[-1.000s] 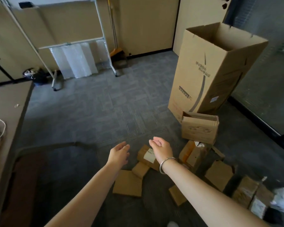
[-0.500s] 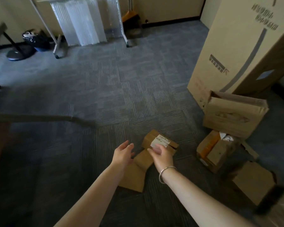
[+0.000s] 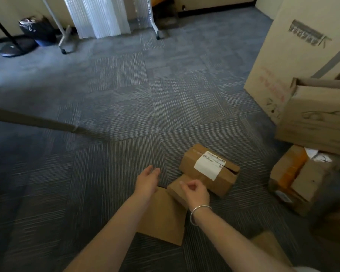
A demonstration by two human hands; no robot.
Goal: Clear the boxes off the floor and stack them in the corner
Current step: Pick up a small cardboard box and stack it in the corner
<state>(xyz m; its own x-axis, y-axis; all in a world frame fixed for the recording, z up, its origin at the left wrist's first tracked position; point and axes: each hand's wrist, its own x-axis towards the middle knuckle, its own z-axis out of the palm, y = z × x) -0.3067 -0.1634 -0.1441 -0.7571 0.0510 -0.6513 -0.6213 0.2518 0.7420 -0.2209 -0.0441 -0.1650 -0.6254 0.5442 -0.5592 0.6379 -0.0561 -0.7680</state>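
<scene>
1. boxes lie scattered on the grey carpet floor (image 3: 114,107), mostly in the lower centre and right of the frame.
2. a labelled box (image 3: 208,169) with a white shipping sticker sits just right of centre, low in the frame, its top seam split at the right end.
3. a small box (image 3: 177,190) touches the labelled box's near side, and a flat box (image 3: 163,216) lies below it, partly under the forearms.
4. the left hand (image 3: 146,182) hovers over the carpet at the flat box's upper left corner, fingers spread and released, grasping nothing.
5. the right hand (image 3: 195,192), with a silver bracelet (image 3: 199,212) on the wrist, is over the small box with fingers loosely curled; i cannot tell whether it touches the box or grips it.
6. a tall carton (image 3: 294,55) stands at the upper right, with a medium box (image 3: 318,118) leaning in front of it.
7. an opened box (image 3: 294,179) with orange inside sits at the right edge, below the medium box.
8. a black bag (image 3: 36,29) and a rack with clear plastic sheeting (image 3: 98,16) stand along the wall at the upper left.
</scene>
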